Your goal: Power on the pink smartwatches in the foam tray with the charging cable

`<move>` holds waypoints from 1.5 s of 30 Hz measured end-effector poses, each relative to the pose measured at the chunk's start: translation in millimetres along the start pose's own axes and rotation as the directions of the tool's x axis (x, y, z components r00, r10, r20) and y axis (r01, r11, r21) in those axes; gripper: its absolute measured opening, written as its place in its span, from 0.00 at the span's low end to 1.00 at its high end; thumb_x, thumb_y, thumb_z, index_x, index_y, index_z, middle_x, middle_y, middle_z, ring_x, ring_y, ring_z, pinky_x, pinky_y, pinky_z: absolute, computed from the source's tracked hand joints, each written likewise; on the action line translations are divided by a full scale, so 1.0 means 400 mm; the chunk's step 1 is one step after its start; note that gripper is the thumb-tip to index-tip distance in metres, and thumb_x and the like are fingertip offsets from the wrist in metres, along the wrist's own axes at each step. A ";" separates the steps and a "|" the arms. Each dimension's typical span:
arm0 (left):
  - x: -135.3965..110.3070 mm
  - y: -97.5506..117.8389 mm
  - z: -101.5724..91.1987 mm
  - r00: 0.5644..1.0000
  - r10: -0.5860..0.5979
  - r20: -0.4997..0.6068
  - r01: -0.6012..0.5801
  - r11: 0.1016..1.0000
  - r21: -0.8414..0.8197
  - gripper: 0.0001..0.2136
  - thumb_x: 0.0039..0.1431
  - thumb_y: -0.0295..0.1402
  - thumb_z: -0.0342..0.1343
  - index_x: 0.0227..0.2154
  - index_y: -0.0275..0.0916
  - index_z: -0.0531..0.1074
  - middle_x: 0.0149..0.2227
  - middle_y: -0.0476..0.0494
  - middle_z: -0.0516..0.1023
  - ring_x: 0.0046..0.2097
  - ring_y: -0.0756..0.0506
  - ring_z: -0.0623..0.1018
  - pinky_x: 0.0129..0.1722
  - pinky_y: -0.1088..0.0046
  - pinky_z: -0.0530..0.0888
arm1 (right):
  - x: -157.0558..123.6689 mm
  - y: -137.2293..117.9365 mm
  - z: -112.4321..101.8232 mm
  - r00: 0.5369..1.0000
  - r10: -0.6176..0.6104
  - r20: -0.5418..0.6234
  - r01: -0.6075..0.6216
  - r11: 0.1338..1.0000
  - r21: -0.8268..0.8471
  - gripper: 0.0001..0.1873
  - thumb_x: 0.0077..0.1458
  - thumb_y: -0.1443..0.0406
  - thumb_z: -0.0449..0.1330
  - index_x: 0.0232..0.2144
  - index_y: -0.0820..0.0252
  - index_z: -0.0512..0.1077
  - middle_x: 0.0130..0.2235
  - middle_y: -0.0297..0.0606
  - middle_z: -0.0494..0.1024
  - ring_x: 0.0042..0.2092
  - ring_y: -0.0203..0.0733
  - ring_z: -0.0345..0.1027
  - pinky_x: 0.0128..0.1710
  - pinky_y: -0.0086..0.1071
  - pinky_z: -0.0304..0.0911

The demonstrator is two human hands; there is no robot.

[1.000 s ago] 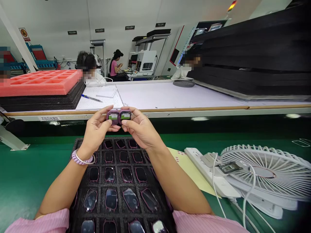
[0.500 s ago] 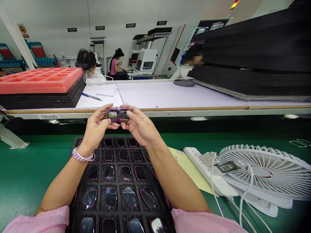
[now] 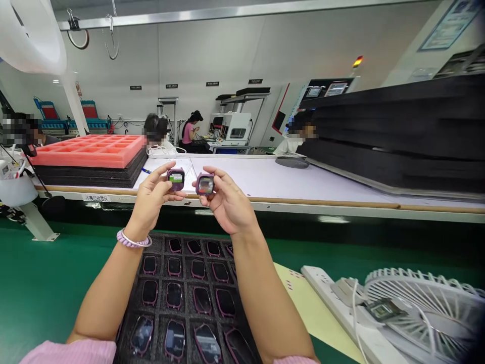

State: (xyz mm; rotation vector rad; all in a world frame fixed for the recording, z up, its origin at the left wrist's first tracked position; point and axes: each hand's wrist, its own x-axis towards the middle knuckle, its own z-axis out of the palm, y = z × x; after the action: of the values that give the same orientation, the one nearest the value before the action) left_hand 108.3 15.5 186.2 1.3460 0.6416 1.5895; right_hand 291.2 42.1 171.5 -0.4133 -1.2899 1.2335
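Observation:
Two purple-framed smartwatch bodies without straps are held up side by side, a small gap between them. My left hand [image 3: 153,192] pinches the left smartwatch body [image 3: 176,178], whose lit screen shows green and white. Between the thumb and fingers of my right hand [image 3: 231,202] is the other smartwatch body [image 3: 205,185], its screen lit with some orange-red. Below both hands lies a black foam tray [image 3: 161,275] with rows of similar dark-screened watch bodies in its compartments. My forearms cover parts of the tray's sides.
A white shelf [image 3: 242,169] runs across the front, bearing a pink foam tray [image 3: 91,151] on black foam at left and a tall black foam stack [image 3: 397,136] at right. A power strip [image 3: 333,303] and white fan [image 3: 428,298] stand at right. Co-workers sit beyond.
The two watch bodies, touching before, are now apart, the right one moved rightward and turned slightly. My view has tilted up, showing more of the ceiling rail and wall.

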 end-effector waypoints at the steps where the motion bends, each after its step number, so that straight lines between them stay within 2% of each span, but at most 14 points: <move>1: -0.002 -0.001 -0.003 1.000 -0.004 -0.008 0.004 1.000 -0.007 0.23 0.56 0.28 0.57 0.56 0.40 0.74 0.37 0.50 0.80 0.30 0.50 0.84 0.35 0.73 0.84 | -0.002 0.006 -0.001 1.000 0.016 0.009 -0.017 1.000 0.016 0.21 0.58 0.52 0.68 0.49 0.53 0.72 0.39 0.38 0.80 0.32 0.39 0.68 0.28 0.31 0.66; 4: -0.015 -0.007 -0.013 1.000 0.001 -0.016 0.000 1.000 0.017 0.25 0.55 0.28 0.57 0.58 0.40 0.74 0.36 0.50 0.80 0.31 0.50 0.84 0.36 0.73 0.84 | -0.006 0.022 -0.002 0.998 0.053 0.047 -0.055 0.997 0.053 0.20 0.58 0.51 0.68 0.47 0.53 0.71 0.39 0.39 0.80 0.31 0.39 0.68 0.28 0.31 0.66; 9: -0.033 -0.008 -0.029 0.999 0.033 -0.003 -0.032 0.995 0.098 0.27 0.55 0.27 0.59 0.60 0.42 0.73 0.39 0.49 0.81 0.32 0.51 0.83 0.36 0.75 0.83 | -0.013 0.020 0.006 0.990 0.093 0.107 -0.097 0.995 0.037 0.21 0.59 0.50 0.67 0.49 0.52 0.70 0.41 0.38 0.79 0.32 0.40 0.70 0.31 0.35 0.70; 15: -0.039 -0.010 -0.036 1.000 0.028 0.003 -0.028 0.992 0.126 0.30 0.54 0.26 0.60 0.62 0.42 0.70 0.41 0.47 0.82 0.31 0.51 0.82 0.33 0.76 0.81 | -0.026 0.013 0.020 0.987 0.120 0.104 -0.124 0.992 0.029 0.26 0.51 0.61 0.69 0.52 0.53 0.69 0.41 0.35 0.78 0.32 0.36 0.70 0.33 0.34 0.69; 19: -0.040 -0.019 -0.041 0.997 0.076 0.024 -0.079 0.979 0.186 0.28 0.54 0.27 0.63 0.60 0.42 0.71 0.43 0.45 0.81 0.32 0.50 0.82 0.35 0.74 0.82 | -0.030 0.015 0.025 0.987 0.116 0.114 -0.119 0.993 0.016 0.30 0.44 0.67 0.69 0.52 0.52 0.69 0.41 0.34 0.78 0.32 0.37 0.71 0.36 0.35 0.70; 24: -0.032 -0.040 -0.052 0.990 0.136 0.034 -0.140 0.965 0.222 0.29 0.52 0.28 0.67 0.59 0.44 0.71 0.47 0.43 0.80 0.34 0.50 0.81 0.38 0.73 0.81 | -0.027 0.028 0.022 0.986 0.078 0.149 -0.075 0.997 -0.024 0.30 0.46 0.66 0.68 0.53 0.51 0.69 0.43 0.34 0.78 0.35 0.39 0.74 0.38 0.38 0.73; 32: -0.026 -0.049 -0.055 0.985 0.174 0.019 -0.174 0.959 0.223 0.29 0.50 0.31 0.71 0.56 0.46 0.73 0.44 0.45 0.79 0.36 0.49 0.81 0.42 0.71 0.81 | -0.019 0.052 0.025 0.983 0.059 0.172 -0.051 0.998 -0.046 0.31 0.47 0.66 0.67 0.54 0.53 0.69 0.41 0.32 0.79 0.35 0.40 0.76 0.38 0.36 0.73; 39: -0.030 -0.045 -0.047 0.978 0.208 0.026 -0.209 0.950 0.233 0.28 0.50 0.29 0.68 0.56 0.45 0.71 0.45 0.45 0.80 0.41 0.47 0.81 0.40 0.74 0.80 | -0.019 0.051 0.034 0.978 0.038 0.204 -0.033 0.999 -0.029 0.30 0.46 0.67 0.67 0.53 0.53 0.69 0.38 0.31 0.78 0.35 0.39 0.76 0.35 0.34 0.73; 45: -0.028 -0.053 -0.049 0.976 0.215 0.043 -0.219 0.947 0.237 0.28 0.50 0.28 0.66 0.57 0.43 0.69 0.44 0.45 0.79 0.41 0.48 0.81 0.40 0.74 0.80 | -0.014 0.054 0.031 0.980 0.035 0.196 -0.037 0.999 0.011 0.30 0.45 0.68 0.67 0.53 0.53 0.69 0.38 0.29 0.80 0.33 0.36 0.76 0.35 0.30 0.71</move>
State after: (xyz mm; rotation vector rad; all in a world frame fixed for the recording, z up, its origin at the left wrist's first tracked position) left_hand 96.1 18.3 157.9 1.6555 0.7135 1.7136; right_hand 271.9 40.7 154.9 -0.3117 -1.4446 1.3392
